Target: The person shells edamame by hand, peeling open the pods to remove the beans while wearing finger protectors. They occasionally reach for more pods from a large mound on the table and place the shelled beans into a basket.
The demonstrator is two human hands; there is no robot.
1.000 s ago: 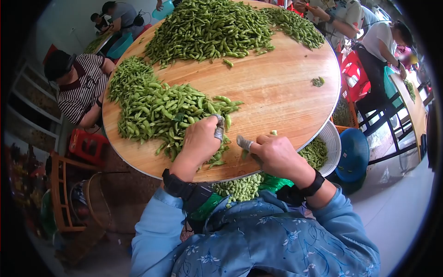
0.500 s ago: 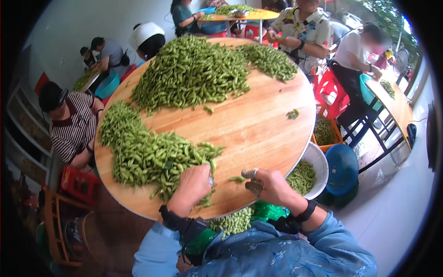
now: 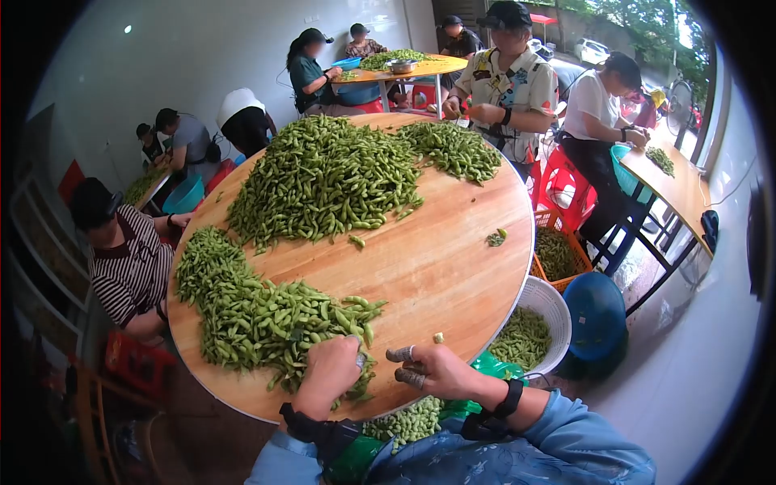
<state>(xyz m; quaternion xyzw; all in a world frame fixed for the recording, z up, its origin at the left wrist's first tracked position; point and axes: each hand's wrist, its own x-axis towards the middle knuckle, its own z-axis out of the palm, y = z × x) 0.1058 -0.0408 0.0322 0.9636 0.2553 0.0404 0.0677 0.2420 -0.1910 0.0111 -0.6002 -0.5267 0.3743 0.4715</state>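
Observation:
My left hand (image 3: 331,372) rests at the right edge of a long pile of green bean pods (image 3: 275,319) on the round wooden table (image 3: 453,242). Its fingers are curled and hidden behind the back of the hand. To its right, over the table's near edge, my right hand (image 3: 432,373) has grey coverings on two fingers, which are apart with nothing visible between them. A small pale green piece (image 3: 438,338) lies just beyond it. Below the table edge is a heap of pale green pods (image 3: 406,422) beside green plastic (image 3: 489,365).
A large pod heap (image 3: 323,182) and a smaller one (image 3: 453,149) cover the table's far side. At the right stand a white basket (image 3: 558,315), an orange crate (image 3: 572,267) and a blue basin (image 3: 596,311). A person in stripes (image 3: 129,259) sits left; others work behind.
The view has tilted up, so the table sits lower in frame. My right hand has moved nearer my left hand. The pod near its fingertips is gone from there; a small pale piece shows beyond it.

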